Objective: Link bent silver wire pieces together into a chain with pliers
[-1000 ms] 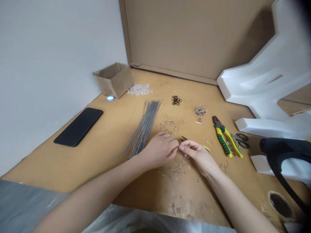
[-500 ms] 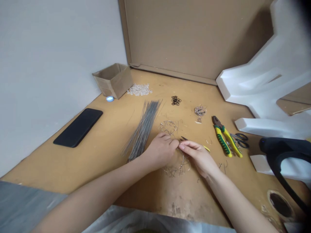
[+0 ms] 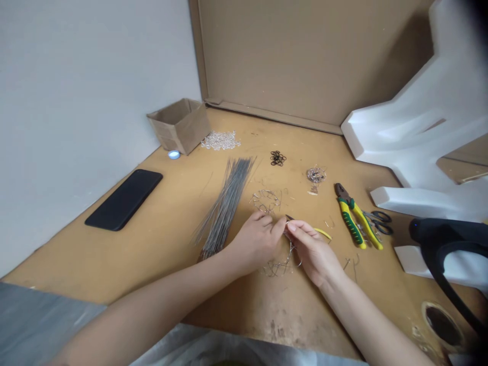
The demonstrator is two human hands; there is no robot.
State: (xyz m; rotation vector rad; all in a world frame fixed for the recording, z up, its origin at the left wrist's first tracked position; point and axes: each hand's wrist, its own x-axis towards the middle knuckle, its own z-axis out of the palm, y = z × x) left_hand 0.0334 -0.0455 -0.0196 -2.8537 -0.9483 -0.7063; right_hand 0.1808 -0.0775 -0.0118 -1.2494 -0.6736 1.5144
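Left hand (image 3: 254,241) narrowly gripping wire frame (image 3: 276,269), right hand (image 3: 312,252) pinching yellow-handled cutters (image 3: 322,234); open surface (image 3: 267,315) toward near edge at 6 o'clock, pliers (image 3: 358,223) at 3 o'clock.

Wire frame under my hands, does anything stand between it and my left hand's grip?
Nothing visible does. The left hand lies directly over the wire frame, its fingers at the frame's upper part. The small yellow-handled pliers in the right hand sit beside those fingers, not between.
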